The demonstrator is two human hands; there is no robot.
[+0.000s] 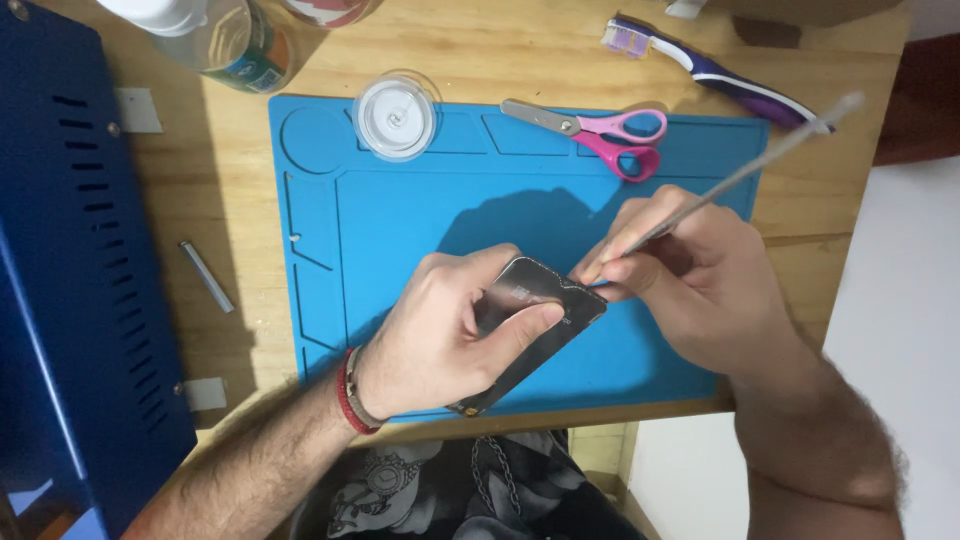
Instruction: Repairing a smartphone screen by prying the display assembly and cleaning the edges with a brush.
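At frame centre on the blue mat (400, 220), the left hand (440, 335) clamps the phone (535, 335) while the right hand (690, 275) fingers pinch a thin tool (740, 175) at its top edge; a slip could gouge the glass.

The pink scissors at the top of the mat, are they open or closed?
Closed. The pink scissors lie flat on the blue mat with the blades together and the handles side by side.

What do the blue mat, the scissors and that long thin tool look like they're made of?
Blue mat: probably silicone or soft rubber, matte, with moulded compartments and ridges.
Scissors: bare grey metal blades, glossy pink plastic handles.
Thin tool in the right hand: pale grey and slender, perhaps metal; too blurred to be sure.
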